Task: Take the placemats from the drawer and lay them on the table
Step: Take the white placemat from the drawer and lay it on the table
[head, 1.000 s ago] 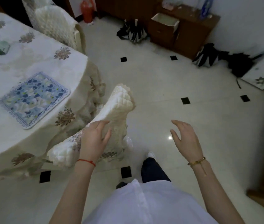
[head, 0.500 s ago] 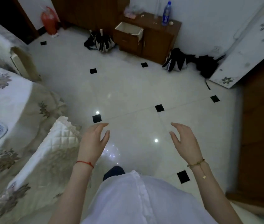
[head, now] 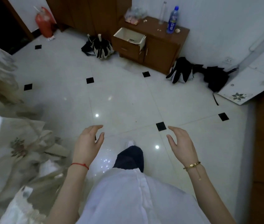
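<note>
A white drawer [head: 129, 37] stands pulled open from a low brown wooden cabinet [head: 160, 47] at about 12 o'clock across the room, a small dark item on its floor too small to make out; no placemat can be told apart in it, and the table itself is out of frame except for a blurred drape of floral tablecloth [head: 14, 143] at 9 o'clock. In the foreground, a person's left hand [head: 88, 143], a red string at the wrist, and right hand [head: 182, 144], a gold bracelet at the wrist, hover empty above the floor at 6 o'clock, fingers loosely curled and spread, touching nothing. Between the forearms are a white shirt [head: 136, 199], a dark trouser leg [head: 130, 157] and the tip of a white shoe [head: 130, 143]. The glossy white tiled floor [head: 120, 97], set with small black diamond tiles, stretches from the hands to the cabinet. On the cabinet top stand a blue-labelled bottle [head: 172, 20] and a clear bottle [head: 162, 12], with a clear plastic bag [head: 134, 14] at its left end. A black-and-white folded umbrella [head: 99, 46] lies just left of the cabinet at 11 o'clock, another [head: 180, 71] at its right foot, beside a dark one [head: 216, 77] at 2 o'clock. A red bag [head: 44, 21] sits by the dark doorway at 10 o'clock, and a white flower-printed panel [head: 249, 84] leans against the wall at 3 o'clock.
</note>
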The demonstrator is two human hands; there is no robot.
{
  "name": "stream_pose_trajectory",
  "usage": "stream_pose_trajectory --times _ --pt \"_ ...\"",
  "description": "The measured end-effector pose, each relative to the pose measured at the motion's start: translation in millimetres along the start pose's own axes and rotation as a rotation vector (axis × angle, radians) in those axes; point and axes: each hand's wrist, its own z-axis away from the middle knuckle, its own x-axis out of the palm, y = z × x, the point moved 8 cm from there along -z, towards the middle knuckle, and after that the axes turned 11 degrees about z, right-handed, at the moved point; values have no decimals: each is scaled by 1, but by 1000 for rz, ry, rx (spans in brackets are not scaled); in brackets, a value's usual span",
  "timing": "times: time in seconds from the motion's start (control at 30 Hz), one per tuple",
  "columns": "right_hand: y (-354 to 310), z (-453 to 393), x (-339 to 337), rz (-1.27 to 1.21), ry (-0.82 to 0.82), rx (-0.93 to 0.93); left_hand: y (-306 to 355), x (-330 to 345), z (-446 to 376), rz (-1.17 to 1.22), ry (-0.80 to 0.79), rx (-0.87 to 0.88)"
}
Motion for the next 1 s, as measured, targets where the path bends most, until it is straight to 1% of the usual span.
stream_pose_trajectory --times 0.17,0.3,0.43,0.67,0.8,0.9,1.0 --pt "-12 -150 -26 -3 53 3 23 -15 -150 -24 18 74" --pt "-24 -249 -38 9 91 0 36 -17 -255 -46 -8 112" --pt "-26 -334 -28 0 67 23 38 -12 -342 -49 -12 93" --pt "-17 -497 6 -13 30 24 30 16 -502 -42 -27 55" --pt "-16 -621 -2 0 45 7 40 13 -615 -26 20 46" --pt "-27 -718 -18 7 66 -26 52 5 -703 -29 49 71" --pt "-43 -797 -26 13 75 -64 61 -1 -779 -30 59 97"
